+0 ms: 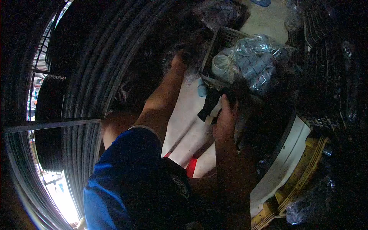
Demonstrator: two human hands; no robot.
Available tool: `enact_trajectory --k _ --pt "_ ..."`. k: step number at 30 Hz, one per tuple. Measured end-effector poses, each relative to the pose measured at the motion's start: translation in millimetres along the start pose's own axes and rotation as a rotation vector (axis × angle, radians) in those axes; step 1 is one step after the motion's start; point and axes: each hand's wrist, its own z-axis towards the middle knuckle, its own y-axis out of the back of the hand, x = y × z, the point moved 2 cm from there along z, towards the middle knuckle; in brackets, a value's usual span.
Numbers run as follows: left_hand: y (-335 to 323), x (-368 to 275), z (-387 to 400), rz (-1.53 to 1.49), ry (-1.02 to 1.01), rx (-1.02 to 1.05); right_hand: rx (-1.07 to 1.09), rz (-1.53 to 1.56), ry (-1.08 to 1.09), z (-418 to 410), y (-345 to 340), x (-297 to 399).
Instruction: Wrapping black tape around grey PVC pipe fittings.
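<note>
My left hand (181, 59) reaches into a dark heap of plastic bags at the upper middle; its fingers are lost in shadow, so what it touches is unclear. My right hand (226, 115) is lower and to the right, its fingers against a dark item (211, 103) whose kind I cannot make out; whether it grips it is unclear. A grey-blue plastic pipe fitting (201, 88) lies just left of that item. Above the right hand, a dark plastic crate (207, 61) holds a clear plastic bag (257, 64) of grey pieces, with a whitish tied bag (224, 67) beside it.
Large coils of dark pipe (95, 57) stand at the left behind a metal bar (54, 125). A yellow plastic crate (302, 178) and a white panel (283, 161) are at the lower right. Dark stacked crates (319, 26) stand at the upper right. Pale floor (184, 126) shows between my arms.
</note>
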Motion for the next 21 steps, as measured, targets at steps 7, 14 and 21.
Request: enact_trajectory --k 7,14,21 --pt "28 -89 18 0.866 -0.691 -0.261 0.164 0.058 -0.074 -9 -23 5" --pt "-82 -33 -87 1.434 -0.935 -0.212 0.049 0.027 -0.107 -8 -3 9" --pt "-83 -43 -58 2.153 -0.723 0.107 0.142 0.152 -0.303 -2 7 -15"
